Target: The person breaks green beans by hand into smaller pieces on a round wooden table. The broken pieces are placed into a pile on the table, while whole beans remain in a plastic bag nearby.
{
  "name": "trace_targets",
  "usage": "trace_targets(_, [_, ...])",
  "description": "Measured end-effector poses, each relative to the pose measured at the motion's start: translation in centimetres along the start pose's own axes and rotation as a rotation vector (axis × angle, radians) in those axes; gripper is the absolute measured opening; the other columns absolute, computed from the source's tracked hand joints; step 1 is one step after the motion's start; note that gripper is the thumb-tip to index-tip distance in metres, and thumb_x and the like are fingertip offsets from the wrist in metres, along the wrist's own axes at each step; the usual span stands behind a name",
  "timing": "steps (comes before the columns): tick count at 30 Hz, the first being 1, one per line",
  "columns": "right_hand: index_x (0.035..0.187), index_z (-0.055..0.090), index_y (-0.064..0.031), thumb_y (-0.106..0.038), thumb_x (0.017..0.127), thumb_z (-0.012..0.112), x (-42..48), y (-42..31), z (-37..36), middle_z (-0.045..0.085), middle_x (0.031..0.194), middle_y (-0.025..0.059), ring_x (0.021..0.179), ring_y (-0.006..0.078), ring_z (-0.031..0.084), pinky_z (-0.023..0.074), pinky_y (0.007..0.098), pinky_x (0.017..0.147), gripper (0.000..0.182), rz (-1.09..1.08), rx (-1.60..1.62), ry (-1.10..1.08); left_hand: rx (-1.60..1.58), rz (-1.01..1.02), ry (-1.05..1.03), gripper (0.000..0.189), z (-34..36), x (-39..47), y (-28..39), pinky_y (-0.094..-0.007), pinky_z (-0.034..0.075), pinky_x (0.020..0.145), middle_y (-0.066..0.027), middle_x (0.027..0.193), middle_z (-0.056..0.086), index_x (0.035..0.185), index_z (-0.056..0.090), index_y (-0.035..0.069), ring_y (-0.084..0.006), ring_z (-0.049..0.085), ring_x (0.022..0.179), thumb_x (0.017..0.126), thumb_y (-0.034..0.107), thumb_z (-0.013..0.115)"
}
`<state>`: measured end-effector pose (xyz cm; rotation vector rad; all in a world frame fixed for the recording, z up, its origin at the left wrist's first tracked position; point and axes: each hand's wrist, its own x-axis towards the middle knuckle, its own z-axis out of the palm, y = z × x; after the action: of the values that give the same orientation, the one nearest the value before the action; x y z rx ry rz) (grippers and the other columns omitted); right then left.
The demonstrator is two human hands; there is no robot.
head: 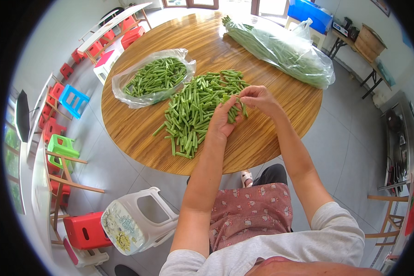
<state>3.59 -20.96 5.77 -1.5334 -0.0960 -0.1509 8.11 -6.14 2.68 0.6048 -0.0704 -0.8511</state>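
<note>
Over the round wooden table my left hand [224,119] is curled around several cut pieces of green bean [232,115]. My right hand [262,100] meets it from the right, its thumb and forefinger pinching the end of a bean at my left fingertips; the fingers partly hide that bean. Beneath and to the left of both hands spreads a loose pile of cut green beans [189,114]. Further left, more cut beans [162,74] lie in an opened clear plastic bag [124,95]. Long whole green beans [262,45] fill a large clear bag [317,65] at the far right.
The round table [262,145] has its near edge just before my apron [252,214]. A white plastic stool [141,220] and a red stool [86,229] stand at lower left. A blue step stool [73,101] is on the left floor. A blue bin [308,15] sits beyond the table.
</note>
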Motion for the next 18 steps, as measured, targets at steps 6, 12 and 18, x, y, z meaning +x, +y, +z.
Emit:
trace_targets(6, [0.083,0.056,-0.0019,-0.008,0.074,0.059,0.2,0.6,-1.0,0.051,0.064,-0.003,0.051,0.0034,0.041,0.0313,0.0157,0.044,0.011,-0.031,0.302,0.069,-0.045,-0.023,-0.008,0.013,-0.3,0.3,0.0,-0.0244,0.04,0.042,-0.0076,0.068,0.056,0.078,0.051,0.006,-0.0168,0.052,0.055,0.074,0.016,0.058])
trace_targets(12, [0.081,0.057,-0.0013,-0.01,0.076,0.057,0.2,0.3,0.0,0.051,0.063,-0.0025,0.051,0.0038,0.04,0.0321,0.0166,0.045,0.01,-0.029,0.025,0.134,0.061,-0.058,0.015,0.012,0.3,-0.2,0.0,-0.0234,0.04,0.041,-0.009,0.07,0.056,0.079,0.051,0.004,-0.0169,0.053,0.057,0.073,0.012,0.057])
trace_targets(18, [0.068,0.059,-0.0047,-0.025,0.069,0.06,0.2,1.5,0.2,0.056,0.062,0.0057,0.058,0.0177,0.053,0.0419,0.0294,0.053,0.02,-0.19,-0.944,0.155,0.031,-0.024,-0.047,0.015,-0.2,0.1,0.2,-0.0216,0.038,0.044,-0.0053,0.069,0.049,0.087,0.049,0.004,-0.0133,0.046,0.057,0.076,0.011,0.054])
